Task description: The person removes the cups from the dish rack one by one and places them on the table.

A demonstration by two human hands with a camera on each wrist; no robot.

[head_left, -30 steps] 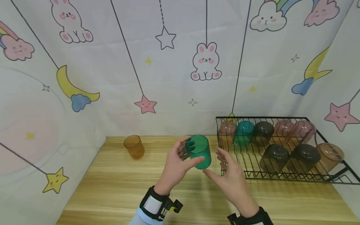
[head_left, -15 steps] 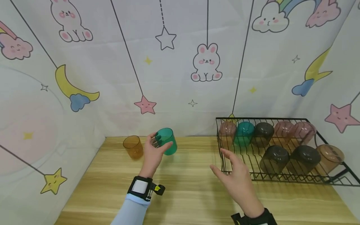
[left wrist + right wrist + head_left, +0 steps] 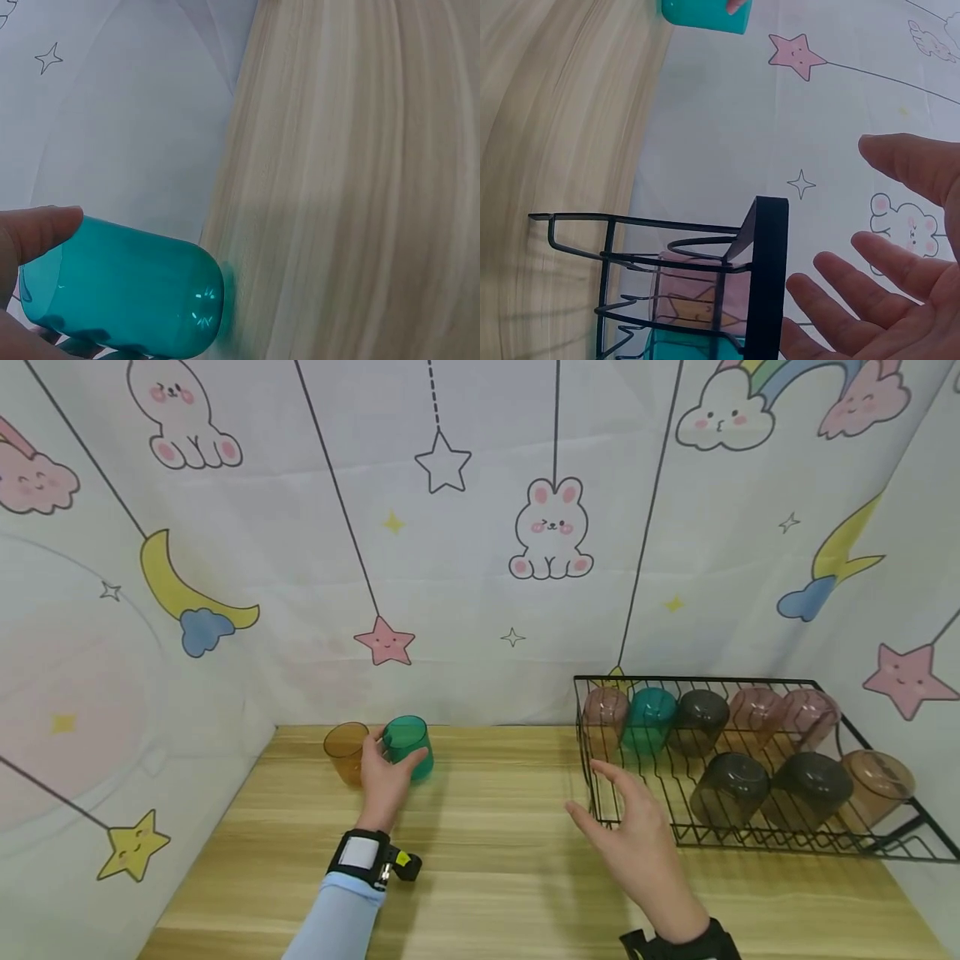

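Observation:
My left hand (image 3: 382, 781) grips a green-teal cup (image 3: 415, 735) by its sides, thumb on the near side and fingers behind. The cup stands mouth up at the back left, its base at the table surface; in the left wrist view the green-teal cup (image 3: 142, 289) lies close against the wood. Just left of that hand stands an amber cup (image 3: 347, 758), partly hidden by the fingers. My right hand (image 3: 637, 835) hovers by the rack's left front corner, fingers spread and holding nothing, as the right hand (image 3: 900, 277) also appears in the right wrist view.
A black wire rack (image 3: 697, 679) stands on the right of the wooden table (image 3: 480, 877). Upside-down cups fill its back row, among them a teal cup (image 3: 651, 718); several more, including a dark grey cup (image 3: 730, 789), sit in front. A printed cloth (image 3: 465, 568) hangs behind.
My left hand has carried the green-teal cup leftward from the middle and down to the table beside the amber cup. My right hand has shifted slightly right, away from that cup.

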